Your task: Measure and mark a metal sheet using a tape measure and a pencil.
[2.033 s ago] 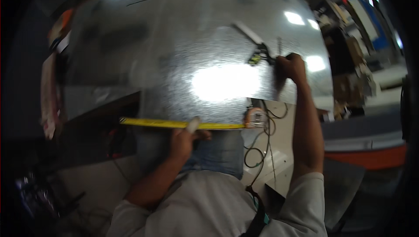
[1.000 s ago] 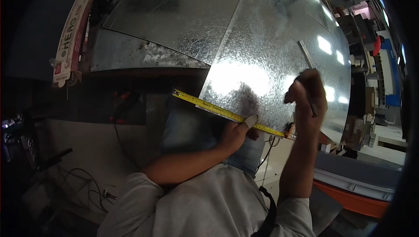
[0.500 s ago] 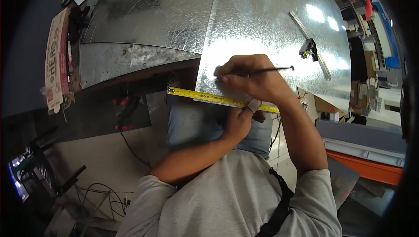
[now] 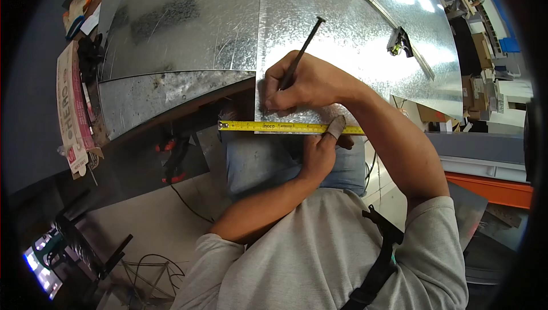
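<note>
A shiny galvanized metal sheet point(image 4: 342, 30) lies before me, its near edge above my lap. My left hand point(image 4: 321, 153) grips that edge, with the wrapped thumb pressing a yellow tape measure blade point(image 4: 245, 126) flat along it. The blade's hooked end sticks out past the sheet's left corner. In my right hand point(image 4: 311, 81) is a long dark nail-like scriber point(image 4: 307, 41) with a flat head, slanting up and to the right. Its lower tip is hidden by my fingers, close to the sheet's surface just above the tape.
A combination square point(image 4: 402, 43) rests on the sheet at the right. Another metal sheet point(image 4: 171, 19) lies to the left. A long torn carton point(image 4: 71, 101) and an orange glove point(image 4: 83, 3) are at the left edge. A red-and-black tool point(image 4: 173, 158) with a cord sits below.
My right hand has shifted left toward the sheet's corner, and the scriber has swung from nearly level to steep. My left hand still pins the tape. The whole view has turned slightly.
</note>
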`<state>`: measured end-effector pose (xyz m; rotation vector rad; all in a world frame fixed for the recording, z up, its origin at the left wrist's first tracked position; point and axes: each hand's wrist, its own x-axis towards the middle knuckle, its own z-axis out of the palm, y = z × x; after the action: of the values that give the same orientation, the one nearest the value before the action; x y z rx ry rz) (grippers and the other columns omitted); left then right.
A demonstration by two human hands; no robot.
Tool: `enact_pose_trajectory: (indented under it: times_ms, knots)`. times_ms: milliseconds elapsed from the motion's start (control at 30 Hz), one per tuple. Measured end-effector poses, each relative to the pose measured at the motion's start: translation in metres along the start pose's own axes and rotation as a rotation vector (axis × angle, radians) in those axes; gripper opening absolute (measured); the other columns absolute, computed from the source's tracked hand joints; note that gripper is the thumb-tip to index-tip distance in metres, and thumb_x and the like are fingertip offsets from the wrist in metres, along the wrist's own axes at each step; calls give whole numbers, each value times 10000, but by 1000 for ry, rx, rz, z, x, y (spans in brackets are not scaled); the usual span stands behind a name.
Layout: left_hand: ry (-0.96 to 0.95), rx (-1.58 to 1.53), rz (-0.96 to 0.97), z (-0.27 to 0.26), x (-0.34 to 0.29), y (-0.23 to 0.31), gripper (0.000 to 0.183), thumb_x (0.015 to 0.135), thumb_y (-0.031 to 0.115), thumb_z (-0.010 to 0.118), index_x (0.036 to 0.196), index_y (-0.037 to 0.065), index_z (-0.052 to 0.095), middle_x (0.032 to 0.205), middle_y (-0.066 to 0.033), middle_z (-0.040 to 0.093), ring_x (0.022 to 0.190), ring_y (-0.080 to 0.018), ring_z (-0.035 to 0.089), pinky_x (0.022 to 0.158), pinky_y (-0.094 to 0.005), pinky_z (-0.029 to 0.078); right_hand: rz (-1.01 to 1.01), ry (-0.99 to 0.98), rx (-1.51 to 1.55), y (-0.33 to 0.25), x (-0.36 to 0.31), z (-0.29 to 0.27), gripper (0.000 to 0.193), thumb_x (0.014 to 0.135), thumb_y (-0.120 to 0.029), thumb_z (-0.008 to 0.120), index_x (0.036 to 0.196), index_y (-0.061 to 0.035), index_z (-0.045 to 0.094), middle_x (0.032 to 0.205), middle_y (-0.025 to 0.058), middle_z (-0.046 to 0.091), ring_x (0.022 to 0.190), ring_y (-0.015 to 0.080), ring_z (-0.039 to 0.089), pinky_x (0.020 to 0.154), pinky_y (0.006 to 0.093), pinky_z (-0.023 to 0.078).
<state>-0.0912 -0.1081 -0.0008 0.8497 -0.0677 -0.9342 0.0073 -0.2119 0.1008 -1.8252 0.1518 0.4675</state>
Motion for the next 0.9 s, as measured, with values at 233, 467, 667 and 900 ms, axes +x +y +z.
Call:
enact_pose_trajectory:
  times_ms: [233, 467, 667, 900]
  knots:
    - [-22, 40, -6, -4, -1, -2, 266, 1018, 207, 575, 990, -38, 674, 841, -111, 696, 658, -195, 685, 625, -308, 558, -56, -58, -66, 1, 5, 1, 107, 737, -120, 712, 753, -15, 722, 629, 36, 670, 581, 105, 638, 550, 266, 484]
    - [-3, 0, -1, -2, -2, -1, 407, 1023, 277, 577, 783, -33, 684, 723, -91, 705, 675, -152, 668, 641, -298, 515, -113, -66, -116, 1, 6, 2, 114, 738, -128, 707, 758, -19, 732, 619, 55, 672, 579, 118, 645, 554, 283, 485]
    - [-10, -57, 5, 1, -1, 2, 325, 1022, 257, 585, 864, -17, 655, 737, -67, 684, 660, -143, 659, 628, -279, 515, -96, -78, -135, 0, 6, 4, 123, 737, -136, 711, 761, -17, 735, 623, 57, 678, 580, 126, 650, 559, 286, 491]
    - [5, -57, 29, 2, -2, 2, 311, 1022, 251, 589, 873, -14, 654, 725, -70, 680, 628, -140, 653, 621, -283, 532, -90, -74, -114, 0, 6, 5, 135, 732, -147, 715, 775, -21, 741, 625, 62, 677, 582, 133, 648, 566, 295, 493]
